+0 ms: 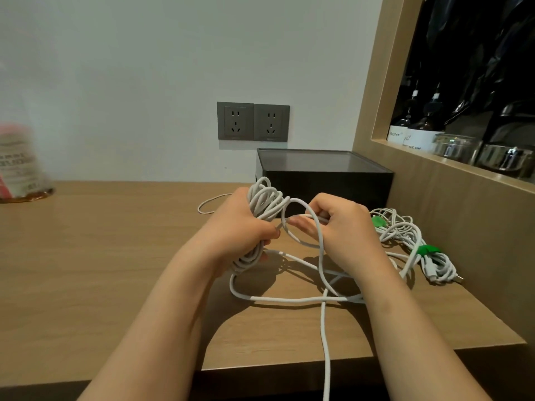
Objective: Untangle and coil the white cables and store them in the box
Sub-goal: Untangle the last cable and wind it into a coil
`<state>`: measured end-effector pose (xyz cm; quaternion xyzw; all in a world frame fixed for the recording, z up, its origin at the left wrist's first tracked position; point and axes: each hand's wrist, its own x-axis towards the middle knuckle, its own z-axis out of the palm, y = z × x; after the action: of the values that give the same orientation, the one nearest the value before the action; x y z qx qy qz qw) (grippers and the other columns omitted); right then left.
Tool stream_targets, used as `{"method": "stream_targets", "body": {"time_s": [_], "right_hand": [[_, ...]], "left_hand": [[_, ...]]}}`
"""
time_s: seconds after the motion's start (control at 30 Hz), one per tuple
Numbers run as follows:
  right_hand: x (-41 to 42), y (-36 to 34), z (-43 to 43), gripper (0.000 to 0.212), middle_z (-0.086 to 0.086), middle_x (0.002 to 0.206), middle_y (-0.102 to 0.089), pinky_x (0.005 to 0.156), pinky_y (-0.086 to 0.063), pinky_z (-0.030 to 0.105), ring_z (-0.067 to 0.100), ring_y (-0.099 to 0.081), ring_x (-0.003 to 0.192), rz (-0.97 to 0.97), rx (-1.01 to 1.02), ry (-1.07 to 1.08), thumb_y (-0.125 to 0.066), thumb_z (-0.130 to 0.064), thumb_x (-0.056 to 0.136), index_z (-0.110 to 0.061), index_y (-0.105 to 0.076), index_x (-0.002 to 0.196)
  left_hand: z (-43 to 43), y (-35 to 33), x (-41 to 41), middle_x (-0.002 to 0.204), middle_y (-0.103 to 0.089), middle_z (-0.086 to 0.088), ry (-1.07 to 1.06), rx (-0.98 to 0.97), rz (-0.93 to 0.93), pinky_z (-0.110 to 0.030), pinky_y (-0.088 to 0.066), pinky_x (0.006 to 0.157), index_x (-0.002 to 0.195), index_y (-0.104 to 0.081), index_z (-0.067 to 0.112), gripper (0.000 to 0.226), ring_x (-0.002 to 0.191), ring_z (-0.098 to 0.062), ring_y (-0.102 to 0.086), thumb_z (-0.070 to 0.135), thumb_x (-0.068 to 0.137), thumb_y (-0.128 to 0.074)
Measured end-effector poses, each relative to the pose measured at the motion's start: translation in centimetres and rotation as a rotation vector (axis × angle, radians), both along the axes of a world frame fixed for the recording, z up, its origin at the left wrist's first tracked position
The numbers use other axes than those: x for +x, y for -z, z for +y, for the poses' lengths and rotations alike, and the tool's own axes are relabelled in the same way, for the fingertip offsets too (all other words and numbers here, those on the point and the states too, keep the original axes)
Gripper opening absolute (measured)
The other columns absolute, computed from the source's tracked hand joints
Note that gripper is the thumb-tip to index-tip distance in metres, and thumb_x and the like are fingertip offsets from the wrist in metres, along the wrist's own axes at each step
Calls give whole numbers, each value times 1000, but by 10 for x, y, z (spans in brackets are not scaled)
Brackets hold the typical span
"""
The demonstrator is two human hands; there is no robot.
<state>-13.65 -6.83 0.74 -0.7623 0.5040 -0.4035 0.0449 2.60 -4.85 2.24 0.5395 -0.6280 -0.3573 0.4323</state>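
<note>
My left hand [237, 227] grips a coiled bundle of white cable [265, 202] upright above the wooden desk. My right hand [344, 227] pinches a loose strand of the same cable [312, 218] just right of the bundle, and a loop arcs between the two hands. More of the strand [292, 298] lies in loops on the desk and runs off the front edge. The dark box [324, 175] stands behind my hands against the wall. Two coiled white cables with green ties [425, 251] lie to the right of my right hand.
The wooden desk [115, 270] ends at a front edge near the bottom. A blurred pink and white container [20, 166] stands at the far left. Two grey wall sockets [253, 121] sit above the box. A wooden niche with bottles and glass jars [463, 140] borders the right.
</note>
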Motion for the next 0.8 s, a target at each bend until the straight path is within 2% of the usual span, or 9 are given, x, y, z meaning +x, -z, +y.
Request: {"method": "stream_targets", "body": {"time_s": [0.13, 0.23, 0.4, 0.53, 0.63, 0.7, 0.77, 0.8], "right_hand": [[1, -1, 1, 17, -13, 71, -51, 66, -48, 24, 7, -54, 74, 18, -3, -55, -67, -36, 82, -24, -55, 81], [0, -1, 0, 14, -10, 76, -52, 67, -46, 22, 8, -53, 76, 12, -14, -48, -66, -32, 84, -26, -53, 84], [0, -2, 1, 10, -8, 81, -55, 68, -44, 20, 9, -54, 79, 3, 0, -63, -64, -30, 87, -25, -55, 88], [0, -1, 0, 7, -7, 85, -58, 70, -46, 20, 8, -55, 82, -18, 14, -77, -60, -30, 89, -24, -61, 93], [1, -6, 2, 16, -14, 95, -57, 73, -41, 11, -2, -53, 89, -245, 20, -130, -50, -26, 95, -27, -62, 104], [1, -12, 6, 18, -18, 98, -58, 76, -42, 10, -5, -54, 92, -444, 43, -200, -44, -28, 97, -32, -60, 104], [2, -17, 12, 13, -17, 94, -61, 73, -48, 14, -2, -59, 87, -495, 147, -288, -48, -32, 95, -35, -58, 102], [5, -17, 16, 14, -15, 93, -62, 72, -51, 17, 0, -61, 85, -436, 211, -316, -53, -31, 92, -36, -57, 104]], "left_hand": [[-1, 1, 2, 95, -59, -4, -2, -31, -136, -46, -56, 80, 109, -50, 25, 41, 85, -22, -62, 11, 77, -72], [0, -1, 0, 95, -61, -3, 25, -28, -191, -41, -56, 82, 109, -51, 25, 40, 87, -20, -62, 13, 77, -73], [1, 3, -5, 92, -62, -7, 97, 25, -55, -33, -57, 75, 108, -51, 22, 39, 83, -20, -64, 5, 79, -70], [2, 3, -7, 82, -63, -12, 164, 94, 114, -33, -59, 64, 111, -47, 14, 32, 62, -19, -67, 0, 86, -62], [2, 6, -7, 76, -58, -12, 121, 77, 138, -32, -57, 58, 108, -46, 11, 26, 54, -17, -60, 3, 88, -61], [0, 9, -6, 76, -57, -11, 59, 79, 132, -30, -55, 55, 109, -47, 10, 25, 53, -16, -58, 6, 88, -61], [-2, 11, -5, 78, -56, -13, 17, 67, 150, -28, -53, 54, 111, -48, 9, 27, 54, -16, -57, 5, 87, -60], [-2, 12, -4, 78, -56, -14, 8, 56, 176, -28, -53, 53, 112, -48, 9, 28, 54, -17, -57, 4, 87, -59]]}}
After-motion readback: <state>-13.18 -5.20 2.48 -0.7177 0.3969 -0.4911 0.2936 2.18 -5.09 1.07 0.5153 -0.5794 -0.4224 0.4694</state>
